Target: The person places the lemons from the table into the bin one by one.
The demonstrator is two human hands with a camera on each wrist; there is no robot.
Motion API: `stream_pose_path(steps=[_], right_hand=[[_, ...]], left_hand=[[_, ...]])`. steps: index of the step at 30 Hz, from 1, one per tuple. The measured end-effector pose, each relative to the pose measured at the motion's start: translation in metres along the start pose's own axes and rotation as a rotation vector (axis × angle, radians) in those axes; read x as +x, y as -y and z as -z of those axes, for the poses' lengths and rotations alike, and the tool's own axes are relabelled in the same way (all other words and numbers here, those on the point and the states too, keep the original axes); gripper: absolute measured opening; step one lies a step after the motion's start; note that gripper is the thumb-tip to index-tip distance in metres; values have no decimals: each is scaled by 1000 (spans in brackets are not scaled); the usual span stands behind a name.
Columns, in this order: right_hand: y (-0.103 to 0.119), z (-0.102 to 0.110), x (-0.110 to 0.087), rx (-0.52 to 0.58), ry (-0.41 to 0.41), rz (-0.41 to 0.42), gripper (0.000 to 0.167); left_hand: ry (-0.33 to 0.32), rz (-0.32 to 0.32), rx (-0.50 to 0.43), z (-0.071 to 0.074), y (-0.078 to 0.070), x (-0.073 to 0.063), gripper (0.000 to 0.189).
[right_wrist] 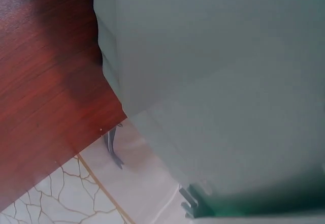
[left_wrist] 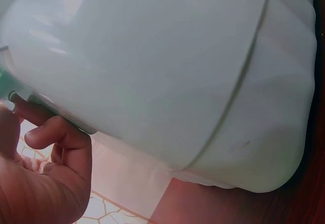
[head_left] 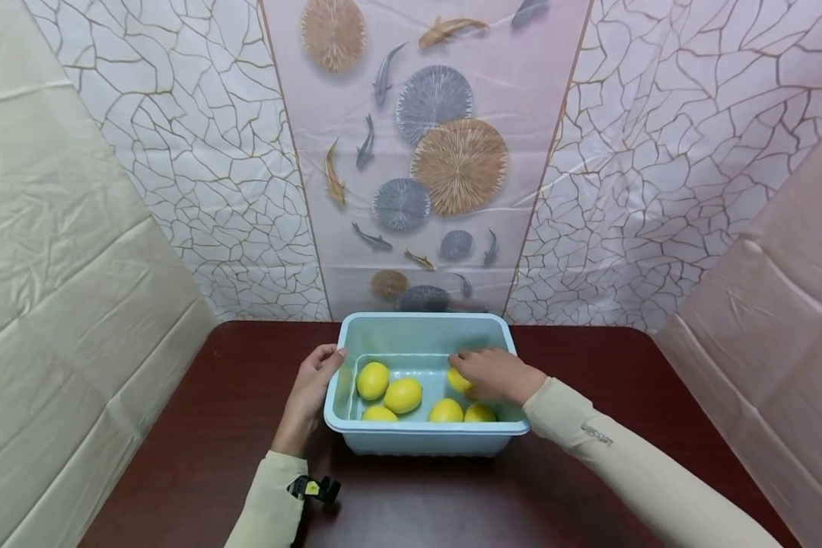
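Observation:
A light blue plastic tub stands on the table with several yellow lemons inside. My left hand holds the tub's left rim, thumb over the edge; in the left wrist view its curled fingers are at the rim beside the tub's outer wall. Reaching over the right side, my right hand grips a lemon from above and partly covers it. Other lemons lie near the left, such as one lemon, and along the front wall. The right wrist view shows only the tub's outside, the hand hidden.
The dark red-brown table extends on both sides of the tub. Behind it hangs a patterned cloth backdrop, and beige cloth walls flank the table. A small black device is strapped on the left wrist.

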State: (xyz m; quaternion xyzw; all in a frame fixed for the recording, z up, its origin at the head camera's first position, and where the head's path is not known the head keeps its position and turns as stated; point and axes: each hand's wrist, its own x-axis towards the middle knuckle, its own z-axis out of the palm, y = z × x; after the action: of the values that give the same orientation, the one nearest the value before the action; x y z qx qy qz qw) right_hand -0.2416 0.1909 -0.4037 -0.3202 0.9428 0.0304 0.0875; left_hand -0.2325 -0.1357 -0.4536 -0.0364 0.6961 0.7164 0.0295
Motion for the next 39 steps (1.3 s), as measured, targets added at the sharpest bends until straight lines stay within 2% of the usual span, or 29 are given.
stream_pose_path(steps=[4,10,16,21,24,28,34,39], right_hand=[[3,2,5,37,109,-42,45],[3,2,5,46,163,-48,39],[4,0,3,15,173,-23,43],[4,-2,5,-11,191,15,34],[3,-3,8,-19,208,6,33],[1,-3,12,12,214,-9,29],[1,0,14,59,170,-22,24],[2,-2,10,84,148,-11,24]], left_hand=[[5,2,-9,1,-1,-1,35],[9,-1,-24,2,-1,-1,34],[19,-11,-28,1,1,0,31],[16,-17,-17,1,0,1,33],[23,-19,-9,1,0,2,35],[21,-21,16,4,-2,2,32],[22,-49,16,4,-4,6,35],[18,-28,25,3,0,4,34]])
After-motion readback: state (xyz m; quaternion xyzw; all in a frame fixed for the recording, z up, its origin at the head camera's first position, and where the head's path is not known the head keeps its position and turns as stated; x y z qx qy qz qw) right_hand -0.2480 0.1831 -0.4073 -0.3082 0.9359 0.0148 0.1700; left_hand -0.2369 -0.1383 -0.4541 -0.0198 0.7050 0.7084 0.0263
